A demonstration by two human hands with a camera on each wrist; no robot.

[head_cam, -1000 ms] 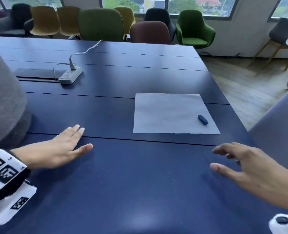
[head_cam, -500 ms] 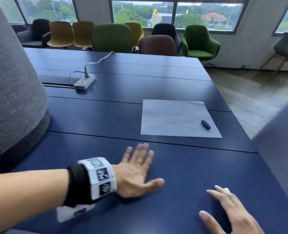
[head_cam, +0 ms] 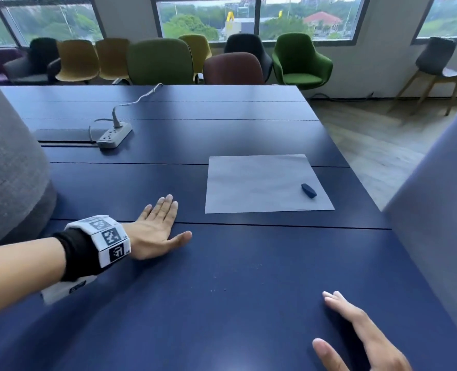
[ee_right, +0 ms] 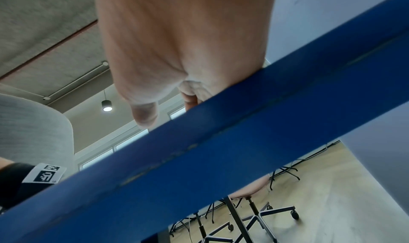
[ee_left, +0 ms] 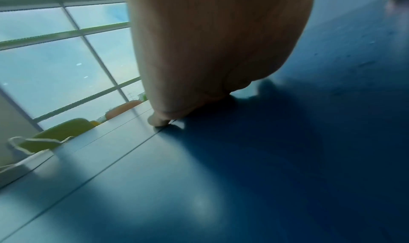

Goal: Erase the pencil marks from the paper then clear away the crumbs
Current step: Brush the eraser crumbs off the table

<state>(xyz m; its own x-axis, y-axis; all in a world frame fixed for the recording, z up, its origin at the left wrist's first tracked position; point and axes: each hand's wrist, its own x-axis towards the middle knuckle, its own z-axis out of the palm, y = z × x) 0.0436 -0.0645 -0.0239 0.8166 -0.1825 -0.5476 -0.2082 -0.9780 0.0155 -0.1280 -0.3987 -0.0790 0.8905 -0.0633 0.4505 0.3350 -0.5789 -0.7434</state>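
Paper lay flat on the blue table, toward its right side, w/ the dark eraser resting on the sheet's right part near the front edge. Left hand was palm-down on the table, fingers straight and spread, holding nothing, near the paper's front-left corner but not touching it. Right hand sat at the table's near edge, fingers extended and empty, well apart from paper and eraser. Power strip lay far left.

Dark blue table, grey paper, white power strip, both hands resting flat
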